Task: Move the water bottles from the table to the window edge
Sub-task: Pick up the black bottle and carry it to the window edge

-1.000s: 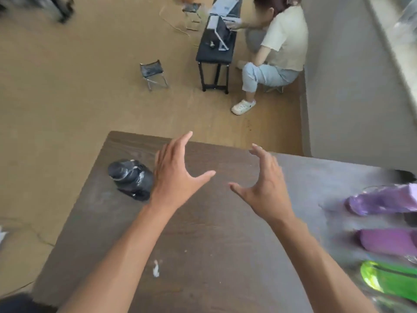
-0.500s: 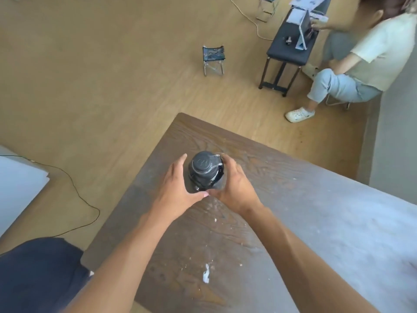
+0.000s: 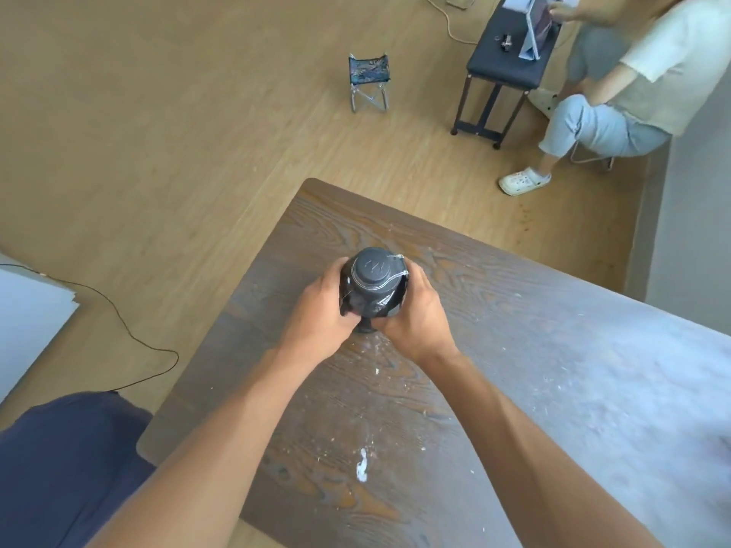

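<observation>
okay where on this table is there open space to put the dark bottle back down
Nearly all of the table is bare. The widest patch runs right of the right hand toward the wall side. Another lies between the forearms, around the white smear. Only the spot under the dark bottle, held with the left hand, is taken.

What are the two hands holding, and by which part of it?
The dark grey plastic water bottle, gripped around its body below the cap, left hand and right hand on opposite sides.
</observation>
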